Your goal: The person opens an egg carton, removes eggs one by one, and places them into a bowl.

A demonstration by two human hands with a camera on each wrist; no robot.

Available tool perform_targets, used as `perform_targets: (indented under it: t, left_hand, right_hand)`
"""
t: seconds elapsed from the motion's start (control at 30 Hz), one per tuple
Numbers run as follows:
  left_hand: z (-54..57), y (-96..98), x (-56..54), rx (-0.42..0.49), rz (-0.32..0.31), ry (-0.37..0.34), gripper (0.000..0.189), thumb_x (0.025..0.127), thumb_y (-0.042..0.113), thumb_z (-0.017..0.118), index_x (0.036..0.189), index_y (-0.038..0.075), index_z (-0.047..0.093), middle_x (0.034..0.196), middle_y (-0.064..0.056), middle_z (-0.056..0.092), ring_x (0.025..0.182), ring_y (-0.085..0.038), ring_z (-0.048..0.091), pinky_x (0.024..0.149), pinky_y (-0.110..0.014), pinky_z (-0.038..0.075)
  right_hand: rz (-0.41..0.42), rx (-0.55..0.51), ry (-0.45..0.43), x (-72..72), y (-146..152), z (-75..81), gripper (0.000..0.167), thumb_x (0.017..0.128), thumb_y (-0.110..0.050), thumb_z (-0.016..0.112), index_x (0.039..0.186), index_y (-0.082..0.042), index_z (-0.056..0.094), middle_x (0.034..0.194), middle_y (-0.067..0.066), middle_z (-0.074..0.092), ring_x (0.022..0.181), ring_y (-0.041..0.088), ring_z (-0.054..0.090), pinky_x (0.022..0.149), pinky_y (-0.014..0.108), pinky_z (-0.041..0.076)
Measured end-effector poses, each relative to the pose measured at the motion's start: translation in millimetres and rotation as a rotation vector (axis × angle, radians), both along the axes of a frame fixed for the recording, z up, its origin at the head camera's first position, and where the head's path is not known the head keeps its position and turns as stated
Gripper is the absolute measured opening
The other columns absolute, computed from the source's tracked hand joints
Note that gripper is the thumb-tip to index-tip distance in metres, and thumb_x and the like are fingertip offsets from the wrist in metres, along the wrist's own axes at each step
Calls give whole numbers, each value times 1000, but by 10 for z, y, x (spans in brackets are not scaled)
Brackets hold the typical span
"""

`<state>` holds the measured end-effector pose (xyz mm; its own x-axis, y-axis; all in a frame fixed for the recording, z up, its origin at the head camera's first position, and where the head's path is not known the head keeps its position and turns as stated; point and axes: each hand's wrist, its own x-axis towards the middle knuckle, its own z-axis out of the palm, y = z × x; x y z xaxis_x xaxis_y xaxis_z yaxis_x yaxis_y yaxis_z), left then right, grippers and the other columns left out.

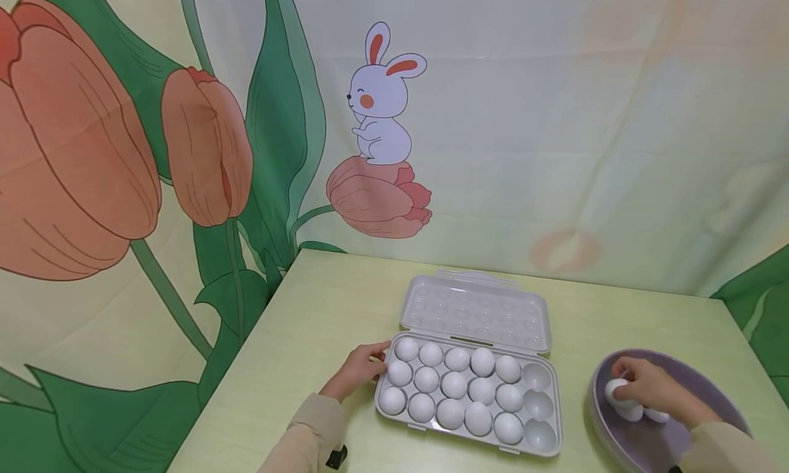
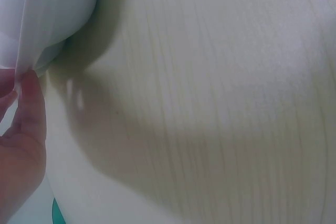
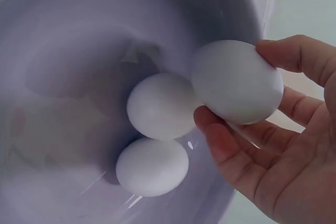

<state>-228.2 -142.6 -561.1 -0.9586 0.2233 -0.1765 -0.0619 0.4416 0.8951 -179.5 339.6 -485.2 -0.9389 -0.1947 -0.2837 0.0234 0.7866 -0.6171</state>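
Observation:
My right hand [image 1: 653, 387] holds a white egg [image 3: 237, 81] between thumb and fingers, inside the purple basin [image 1: 596, 398]. Two more eggs lie on the basin floor beneath it; in the right wrist view one egg [image 3: 164, 106] sits just above the other [image 3: 152, 167]. At the left end of a plastic egg box [image 1: 468, 437], my left hand [image 1: 357, 372] pinches the rim, as the left wrist view shows at the box edge [image 2: 25, 35]. White eggs [image 1: 454, 385] fill the box's left columns in three rows. The rightmost column has three bare cups [image 1: 538, 405].
The egg box's dimpled lid [image 1: 477, 312] lies folded back behind it on the pale wooden table [image 1: 335, 288]. The basin stands to the right of the box, with a strip of table between. A printed cloth [image 1: 493, 151] with tulips and a rabbit hangs behind the table.

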Motion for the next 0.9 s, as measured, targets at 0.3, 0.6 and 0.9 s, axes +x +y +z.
perform_targets:
  t: [0.3, 0.6, 0.9]
  left_hand:
    - [-2, -1, 0, -1, -7, -6, 54, 75, -3, 52, 129, 1, 44, 90, -13, 51, 65, -11, 49, 58, -29, 51]
    - [8, -2, 1, -5, 1, -13, 54, 76, -3, 52, 129, 2, 44, 90, -13, 50, 67, -11, 48, 58, -28, 50]
    - [4, 2, 3, 4, -1, -17, 54, 75, -4, 52, 129, 1, 44, 90, -12, 50, 66, -11, 48, 57, -27, 50]
  right_hand:
    - [65, -13, 18, 41, -96, -67, 23, 65, -9, 62, 84, -3, 52, 74, 5, 53, 56, 14, 45, 46, 26, 40]
    - [132, -8, 57, 58, -154, -97, 21, 64, -8, 61, 82, -4, 53, 72, 4, 53, 54, 10, 45, 46, 24, 40]
    - [123, -5, 36, 71, -188, -140, 20, 65, -8, 61, 82, -5, 52, 70, 3, 51, 51, 10, 42, 42, 24, 39]
